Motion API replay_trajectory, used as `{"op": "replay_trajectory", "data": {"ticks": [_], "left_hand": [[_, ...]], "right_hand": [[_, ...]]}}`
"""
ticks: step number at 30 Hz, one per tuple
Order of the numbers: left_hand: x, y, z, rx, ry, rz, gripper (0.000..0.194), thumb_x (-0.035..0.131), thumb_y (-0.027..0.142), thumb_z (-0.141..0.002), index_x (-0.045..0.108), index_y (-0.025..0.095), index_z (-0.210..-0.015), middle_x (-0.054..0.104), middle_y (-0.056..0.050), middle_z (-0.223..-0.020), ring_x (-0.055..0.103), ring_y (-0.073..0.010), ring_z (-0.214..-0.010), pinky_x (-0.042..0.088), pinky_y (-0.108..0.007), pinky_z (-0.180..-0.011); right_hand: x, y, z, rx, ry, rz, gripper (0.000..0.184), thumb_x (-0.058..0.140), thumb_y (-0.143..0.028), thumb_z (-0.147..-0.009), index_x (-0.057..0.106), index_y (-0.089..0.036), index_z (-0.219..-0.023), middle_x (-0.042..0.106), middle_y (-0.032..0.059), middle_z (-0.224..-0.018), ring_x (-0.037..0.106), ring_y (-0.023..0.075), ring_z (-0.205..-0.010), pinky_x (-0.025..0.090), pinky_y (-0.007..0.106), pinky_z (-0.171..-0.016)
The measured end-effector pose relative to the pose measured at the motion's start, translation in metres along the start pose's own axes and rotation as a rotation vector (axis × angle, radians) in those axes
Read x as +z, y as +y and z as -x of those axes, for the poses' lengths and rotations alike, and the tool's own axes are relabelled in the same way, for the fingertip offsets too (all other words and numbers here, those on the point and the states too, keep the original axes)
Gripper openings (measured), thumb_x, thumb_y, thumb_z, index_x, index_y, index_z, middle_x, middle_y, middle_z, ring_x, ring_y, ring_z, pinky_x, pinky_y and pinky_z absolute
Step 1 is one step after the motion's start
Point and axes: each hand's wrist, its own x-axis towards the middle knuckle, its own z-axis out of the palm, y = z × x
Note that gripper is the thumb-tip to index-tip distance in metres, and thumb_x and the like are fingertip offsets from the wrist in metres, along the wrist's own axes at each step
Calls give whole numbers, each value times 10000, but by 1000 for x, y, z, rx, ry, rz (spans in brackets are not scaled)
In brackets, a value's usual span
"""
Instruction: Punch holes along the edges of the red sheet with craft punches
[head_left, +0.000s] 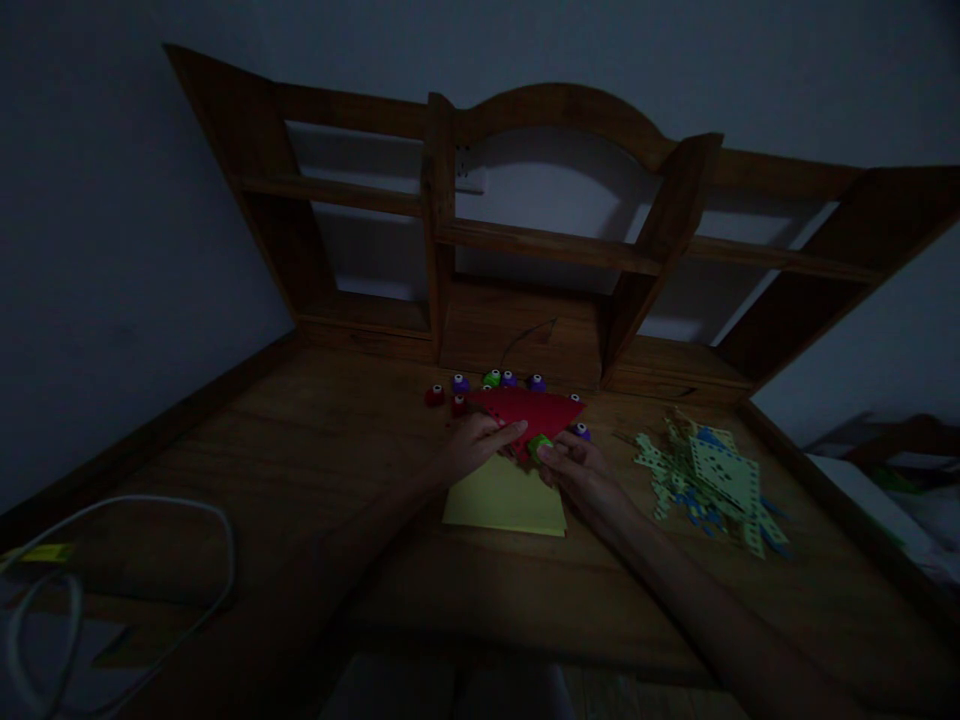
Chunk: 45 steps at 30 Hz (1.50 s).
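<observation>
Both of my hands meet over the middle of the desk. My left hand [480, 440] is closed on a sheet of red paper [529, 408], thumb on top, with the paper's wide edge facing away from me. In my right hand [581, 470] is a small green craft punch [538, 447], pinched at the paper's near right edge. Whether the paper sits inside the punch is too dark to tell. Beneath my hands lies a yellow paper stack [506, 497]. Beyond the red sheet stand several small punches, among them a red punch [435, 396] and a purple punch [536, 383].
A tangled pile of pale yellow-green and blue perforated pieces [720, 480] lies on the right. At the back rises a wooden shelf unit [555, 245]. A white cable [225, 530] loops at the desk's left front. The room is dim.
</observation>
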Motion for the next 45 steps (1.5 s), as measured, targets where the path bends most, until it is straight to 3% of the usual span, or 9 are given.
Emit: {"op": "replay_trajectory", "data": {"ticks": [4, 9, 16, 21, 27, 31, 37, 42, 45], "left_hand": [[1, 4, 1, 2, 26, 14, 525, 546, 587, -816, 530, 147, -531, 467, 13, -513, 412, -105, -496, 290, -237, -504], [2, 7, 2, -10, 4, 55, 518, 527, 580, -833, 611, 138, -576, 517, -5, -522, 442, -113, -509, 312, -232, -508], [0, 6, 2, -37, 17, 10, 538, 549, 600, -815, 572, 138, -539, 464, 14, -496, 398, -99, -481, 265, -231, -481], [0, 11, 5, -78, 11, 76, 510, 570, 598, -803, 581, 142, -574, 486, 13, -514, 420, -103, -482, 281, -230, -485], [-1, 8, 3, -58, -14, 73, 509, 562, 591, -811, 621, 134, -595, 542, -5, -538, 464, -118, -500, 305, -238, -500], [1, 9, 4, -52, -34, 74, 492, 551, 576, -820, 644, 133, -628, 567, -16, -572, 498, -132, -537, 338, -246, -530], [7, 21, 10, -38, -24, 139, 428, 587, 546, -787, 569, 152, -619, 557, -10, -604, 510, -150, -595, 373, -258, -575], [8, 15, 8, 28, -4, 183, 366, 588, 522, -795, 607, 159, -758, 632, -33, -770, 564, -181, -754, 432, -284, -732], [6, 8, 4, 29, 57, 187, 351, 611, 514, -783, 622, 165, -740, 639, -32, -764, 575, -196, -783, 438, -289, -748]], "right_hand": [[0, 0, 0, -9, -14, 0, 340, 801, -375, -701, 679, -169, -941, 575, -19, -637, 430, 82, -488, 325, 222, -481], [-1, 0, 1, -13, -50, 15, 265, 782, -361, -732, 664, -172, -875, 564, -22, -630, 444, 86, -508, 335, 229, -507], [-2, 1, 1, 12, -15, -2, 321, 811, -383, -689, 659, -171, -875, 573, -18, -645, 456, 95, -515, 335, 233, -503], [1, -3, 3, 25, -16, -12, 353, 805, -374, -700, 663, -169, -949, 573, -17, -652, 429, 88, -503, 309, 229, -493], [2, -3, 2, 15, 17, 6, 368, 819, -406, -661, 675, -169, -904, 571, -14, -637, 418, 96, -504, 304, 236, -495], [3, -5, 4, 21, 42, -5, 362, 835, -391, -634, 674, -177, -877, 601, -6, -672, 417, 93, -504, 308, 232, -486], [8, -12, 10, 6, 16, -78, 338, 830, -347, -640, 680, -196, -902, 651, 19, -776, 538, 139, -608, 423, 269, -590], [1, -5, 4, 51, -4, 22, 317, 834, -353, -643, 684, -175, -858, 627, -8, -672, 481, 99, -517, 346, 230, -497], [-3, -1, 1, 92, -30, 69, 340, 858, -332, -605, 680, -180, -852, 657, 5, -723, 521, 107, -550, 359, 228, -509]]}}
